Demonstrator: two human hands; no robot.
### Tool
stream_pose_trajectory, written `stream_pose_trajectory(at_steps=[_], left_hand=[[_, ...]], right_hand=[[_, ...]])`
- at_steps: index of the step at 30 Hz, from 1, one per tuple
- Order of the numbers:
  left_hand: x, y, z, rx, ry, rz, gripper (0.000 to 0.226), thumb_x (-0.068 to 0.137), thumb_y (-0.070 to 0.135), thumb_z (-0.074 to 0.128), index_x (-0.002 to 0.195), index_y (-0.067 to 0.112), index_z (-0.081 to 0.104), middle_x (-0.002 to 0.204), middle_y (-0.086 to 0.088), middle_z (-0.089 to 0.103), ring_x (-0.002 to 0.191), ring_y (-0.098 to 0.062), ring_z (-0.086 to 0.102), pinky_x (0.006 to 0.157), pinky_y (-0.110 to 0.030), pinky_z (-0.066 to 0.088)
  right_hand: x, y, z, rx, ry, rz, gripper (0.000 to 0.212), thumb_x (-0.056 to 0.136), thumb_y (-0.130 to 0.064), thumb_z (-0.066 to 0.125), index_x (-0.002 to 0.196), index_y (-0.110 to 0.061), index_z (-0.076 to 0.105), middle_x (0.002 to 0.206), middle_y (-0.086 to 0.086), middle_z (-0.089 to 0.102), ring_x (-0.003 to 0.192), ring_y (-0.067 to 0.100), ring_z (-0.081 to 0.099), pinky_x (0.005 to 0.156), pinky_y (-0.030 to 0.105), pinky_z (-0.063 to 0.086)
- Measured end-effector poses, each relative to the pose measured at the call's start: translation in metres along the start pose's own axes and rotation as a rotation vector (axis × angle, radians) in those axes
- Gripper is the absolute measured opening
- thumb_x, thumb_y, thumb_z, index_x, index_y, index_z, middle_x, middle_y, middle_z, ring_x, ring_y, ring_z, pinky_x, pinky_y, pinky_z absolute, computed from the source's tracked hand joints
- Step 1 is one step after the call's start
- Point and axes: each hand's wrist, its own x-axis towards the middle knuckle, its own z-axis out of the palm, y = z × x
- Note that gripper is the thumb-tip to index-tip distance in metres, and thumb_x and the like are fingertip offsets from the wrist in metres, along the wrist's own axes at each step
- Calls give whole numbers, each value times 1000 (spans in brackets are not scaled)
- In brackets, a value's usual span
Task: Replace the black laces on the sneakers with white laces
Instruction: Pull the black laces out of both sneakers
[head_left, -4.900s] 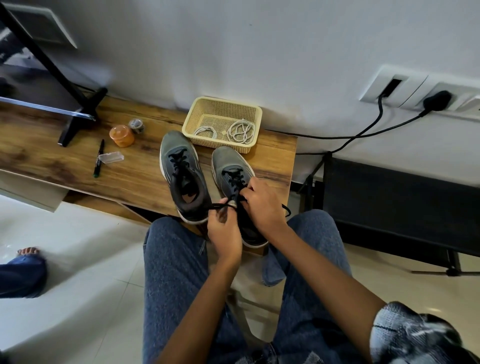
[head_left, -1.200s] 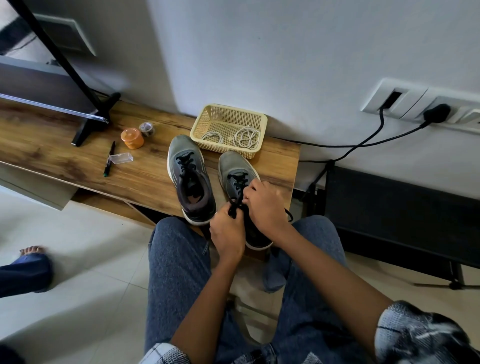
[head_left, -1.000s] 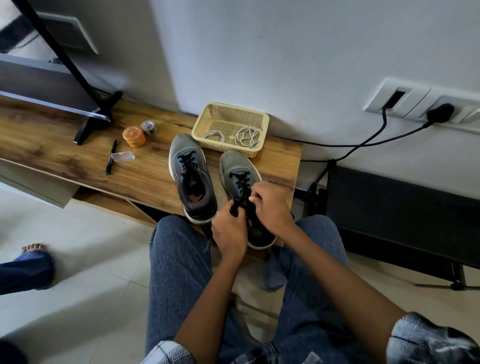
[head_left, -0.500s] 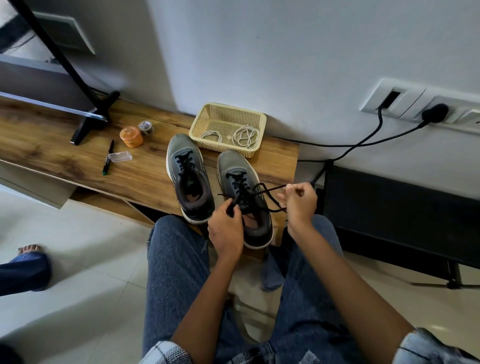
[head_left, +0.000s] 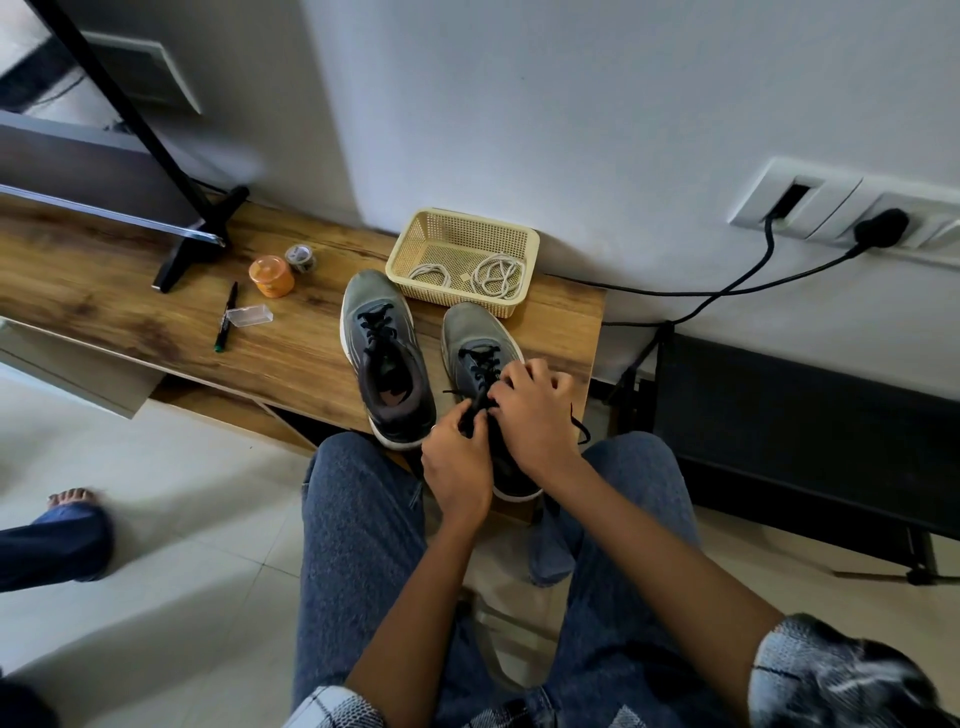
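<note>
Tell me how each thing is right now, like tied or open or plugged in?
Left shoe: black lace in.
Right shoe: black lace partly undone.
Left hand: pinching the lace.
Right hand: curled on the lace.
White laces: coiled in basket.
Pen: lying flat.
Plug: plugged in.

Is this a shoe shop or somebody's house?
Most likely somebody's house, probably a living room. A low wooden TV bench stands against a plain white wall, with the black foot of a screen stand on it, white wall sockets with plugged-in cables, and a pale tiled floor.
</note>
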Motion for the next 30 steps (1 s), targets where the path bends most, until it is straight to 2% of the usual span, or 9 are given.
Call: stream_pose_trajectory(at_steps=[4,8,13,15,18,21,24,27,30], left_hand=[[0,1,1,17,-1,-7,34,92,34,58,122,20,66,108,-4,71,97,-19,66,80,-35,54],[-1,3,3,27,5,-4,32,93,30,57,122,19,66,107,-6,71,96,-20,66,80,-35,54],[0,0,2,30,11,1,32,93,29,57,122,18,66,108,-7,71,96,-21,66,80,-37,54],[0,0,2,23,11,10,32,93,28,58,122,18,66,108,-7,71,97,-21,66,80,-37,55],[-2,1,3,33,7,34,32,93,27,57,122,18,66,110,-7,70,98,-20,65,81,-34,54],[-3,2,4,45,-4,52,32,93,26,57,123,17,65,114,-6,69,102,-20,64,84,-33,52],[-3,1,3,52,-7,49,33,94,27,56,124,17,64,115,-6,69,103,-20,64,86,-34,52],[0,0,0,78,-12,28,34,94,30,55,125,19,63,114,-5,68,103,-20,63,84,-34,52],[1,0,-1,98,-43,36,36,94,35,54,127,22,61,114,-3,67,103,-19,63,82,-34,52]], right_hand=[[1,2,6,211,-58,12,10,91,-17,55,95,-13,64,104,2,55,96,23,52,76,39,40],[-2,5,6,544,-17,106,8,86,-1,54,82,-7,57,89,6,56,83,26,53,71,41,45],[-4,9,-6,815,53,262,10,87,3,52,83,-4,58,84,4,58,79,16,52,70,18,39],[-7,13,-5,907,91,371,12,88,2,51,83,-7,57,84,4,60,82,17,56,73,23,43],[-12,16,-3,1108,98,577,21,93,-6,48,80,-21,53,92,2,62,91,15,64,82,42,54],[-18,13,-3,1263,111,688,26,96,-7,45,78,-25,50,98,7,61,93,13,67,85,48,55],[-19,10,-5,1194,118,673,23,95,-9,48,78,-25,50,91,1,60,90,13,65,83,47,54],[-16,9,-14,968,99,524,14,88,-9,54,81,-20,56,84,-10,55,85,7,54,80,33,47],[-14,7,-20,699,53,323,15,85,-14,57,100,-18,61,103,-7,56,104,12,47,87,31,38]])
